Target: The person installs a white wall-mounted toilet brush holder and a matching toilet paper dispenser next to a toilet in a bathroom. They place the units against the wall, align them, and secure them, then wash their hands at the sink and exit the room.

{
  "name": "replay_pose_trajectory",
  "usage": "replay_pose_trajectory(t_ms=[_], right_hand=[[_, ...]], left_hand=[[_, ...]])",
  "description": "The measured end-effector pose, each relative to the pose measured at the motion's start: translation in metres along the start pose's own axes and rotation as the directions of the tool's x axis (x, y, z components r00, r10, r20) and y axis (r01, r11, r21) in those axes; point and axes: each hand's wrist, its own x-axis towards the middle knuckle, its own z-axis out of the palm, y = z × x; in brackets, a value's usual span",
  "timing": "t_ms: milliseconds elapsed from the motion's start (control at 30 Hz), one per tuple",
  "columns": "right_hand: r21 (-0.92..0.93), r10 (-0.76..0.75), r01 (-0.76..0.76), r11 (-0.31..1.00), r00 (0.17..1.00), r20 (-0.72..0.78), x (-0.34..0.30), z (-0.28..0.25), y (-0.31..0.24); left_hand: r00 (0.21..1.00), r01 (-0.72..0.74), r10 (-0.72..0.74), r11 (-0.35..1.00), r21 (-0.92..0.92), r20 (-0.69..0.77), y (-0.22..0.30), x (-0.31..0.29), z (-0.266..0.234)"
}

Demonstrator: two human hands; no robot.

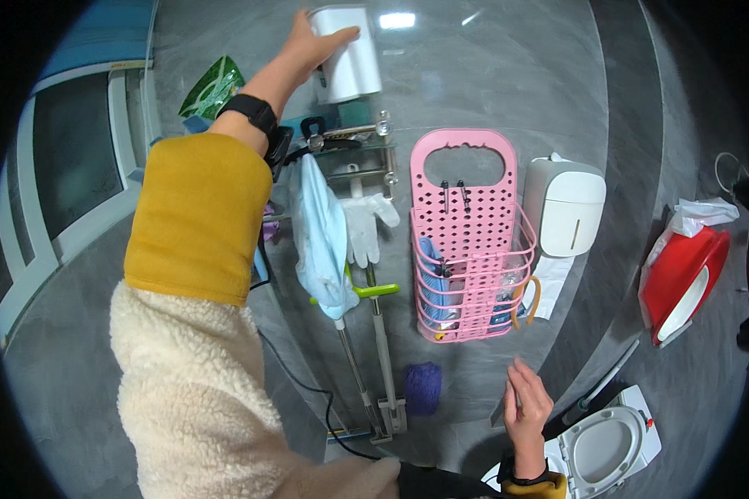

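My left hand (pixel 314 43), at the end of a stretched arm, grips a smooth white box (pixel 349 62) high up near the tiled wall. My thumb lies across its front, while the other fingers are partly hidden behind its left edge. Whether the box is fixed to the wall, I cannot tell. My right hand (pixel 526 407) holds nothing and hangs lower right with its fingers stretched out, below a pink perforated basket (pixel 463 233). That basket has a loop handle and contains a blue item and several small things.
Under the box is a glass shelf (pixel 354 143) with metal rails. A light blue cloth (pixel 320 237), a grey glove (pixel 364 226) and mops with green parts (pixel 376 291) hang below. A white tissue dispenser (pixel 564 204), red basin (pixel 682 279) and toilet (pixel 603 445) are right.
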Motion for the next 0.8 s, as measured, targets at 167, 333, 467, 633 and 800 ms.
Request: replay_pose_trajectory(t_ms=[167,333,467,633,800], right_hand=[[0.003,0.095,-0.095,0.996,0.996,0.002,-0.017,-0.007,0.012],[0.031,0.111,-0.111,0.993,0.993,0.03,-0.026,-0.003,0.022],[0.054,0.114,-0.118,0.992,0.991,0.075,-0.027,0.0,0.025],[0.042,0.102,-0.109,0.993,0.986,0.132,-0.028,-0.006,0.028],[0.003,0.147,-0.148,0.989,0.982,0.119,-0.031,-0.028,0.033]], left_hand=[[0.954,0.282,-0.279,0.959,-0.019,0.11,-0.036,-0.002,0.0],[0.9,0.408,-0.413,0.911,0.069,0.139,-0.04,-0.015,0.006],[0.879,0.406,-0.454,0.873,0.268,0.145,-0.043,-0.017,0.017],[0.887,0.31,-0.415,0.86,0.405,0.203,-0.043,-0.021,-0.001],[0.949,0.136,-0.24,0.895,0.426,0.202,-0.027,-0.01,-0.024]])
